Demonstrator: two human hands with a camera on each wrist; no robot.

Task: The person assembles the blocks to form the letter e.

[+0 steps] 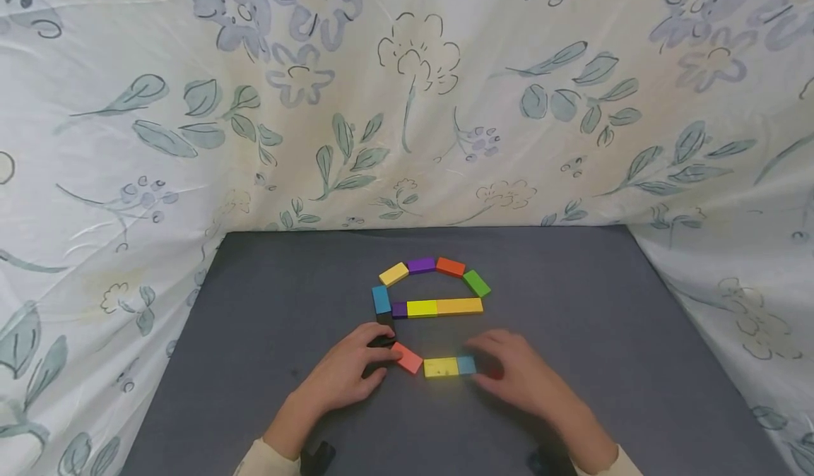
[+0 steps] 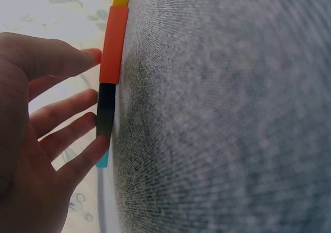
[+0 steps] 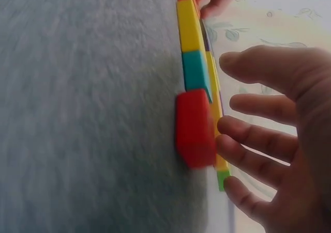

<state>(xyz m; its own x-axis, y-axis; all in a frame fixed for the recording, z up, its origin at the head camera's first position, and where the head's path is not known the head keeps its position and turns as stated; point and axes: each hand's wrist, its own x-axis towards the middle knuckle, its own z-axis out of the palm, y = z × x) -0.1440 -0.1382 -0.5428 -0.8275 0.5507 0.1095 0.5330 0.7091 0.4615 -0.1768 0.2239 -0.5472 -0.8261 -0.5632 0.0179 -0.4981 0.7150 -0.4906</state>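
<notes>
Colored blocks lie on a dark table, shaped like a letter "e". My left hand rests fingers on a coral-red block and beside the black blocks; in the left wrist view its fingers are spread along that row. A yellow block and a small blue block continue to the right. Beyond the blue one sits a red block, mostly hidden by my right hand in the head view. The right fingers are loosely bent beside the red block; its thumb stands apart from it.
Farther back curve a blue block, yellow block, purple block, orange-red block and green block. A straight bar of purple, yellow and orange blocks crosses the middle. Floral cloth hangs around the table.
</notes>
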